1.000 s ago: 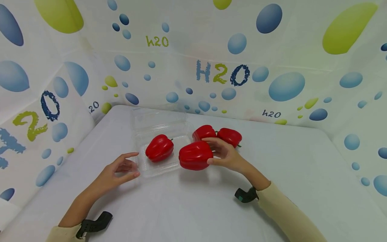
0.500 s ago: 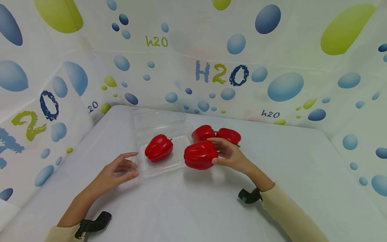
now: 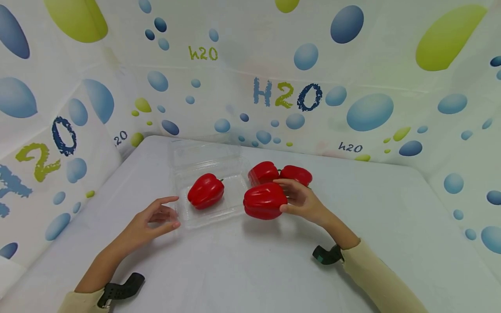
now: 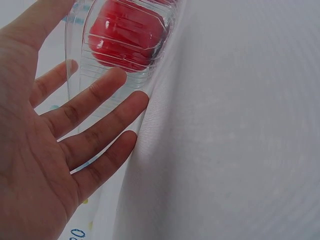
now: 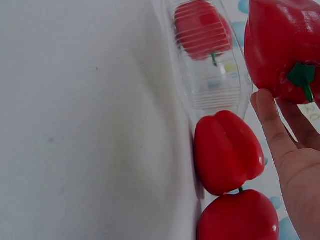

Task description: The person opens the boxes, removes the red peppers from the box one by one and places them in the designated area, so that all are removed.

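The red pepper [image 3: 265, 206] I hold sits just above the worktop [image 3: 250, 269], right beside the right edge of the clear plastic tray [image 3: 231, 208]. My right hand [image 3: 302, 201] grips it from the right side, fingers curled over its top and thumb under its near flank; in the right wrist view its green stem [image 5: 303, 78] points toward my palm. Two more red peppers [image 3: 264, 171] [image 3: 297, 174] lie touching each other just behind the held one, close to my fingers. Inside the tray lies a fourth pepper [image 3: 205, 191], toward its left half, leaving the tray's right half bare. My left hand [image 3: 150, 220] is open with fingers relaxed and spread, their tips touching the tray's near left corner, holding nothing. The tray's open lid [image 3: 205, 153] lies flat behind it. The worktop stretches wide toward me and to the right, and patterned walls [image 3: 352, 78] close in behind and on both sides.
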{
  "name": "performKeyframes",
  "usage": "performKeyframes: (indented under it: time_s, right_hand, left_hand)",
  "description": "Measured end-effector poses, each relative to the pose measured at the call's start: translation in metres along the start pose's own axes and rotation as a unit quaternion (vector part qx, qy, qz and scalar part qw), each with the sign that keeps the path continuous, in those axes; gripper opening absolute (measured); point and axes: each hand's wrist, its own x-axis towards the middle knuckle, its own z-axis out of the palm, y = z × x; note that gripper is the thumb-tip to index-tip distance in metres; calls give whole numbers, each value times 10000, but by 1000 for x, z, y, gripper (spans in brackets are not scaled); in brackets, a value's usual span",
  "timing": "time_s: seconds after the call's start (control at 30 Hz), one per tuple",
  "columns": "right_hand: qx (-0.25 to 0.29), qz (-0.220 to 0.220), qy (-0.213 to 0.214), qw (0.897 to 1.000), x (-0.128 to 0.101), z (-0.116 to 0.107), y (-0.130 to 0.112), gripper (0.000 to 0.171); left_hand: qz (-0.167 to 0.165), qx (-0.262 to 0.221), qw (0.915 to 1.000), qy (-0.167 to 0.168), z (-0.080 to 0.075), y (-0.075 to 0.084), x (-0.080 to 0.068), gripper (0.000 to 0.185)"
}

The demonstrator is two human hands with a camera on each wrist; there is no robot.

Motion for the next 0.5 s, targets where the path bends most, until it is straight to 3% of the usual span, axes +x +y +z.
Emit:
performKeyframes:
  time_s: [0.2, 0.5]
  right_hand:
    - [10, 8, 26, 10000, -5, -2, 2, 69]
    - [23, 57, 5, 10000, -11, -6, 5, 69]
  left_hand:
    - [76, -27, 10000, 34, 0, -1, 0, 60]
    - [-95, -9, 10000, -8, 0, 0, 0, 60]
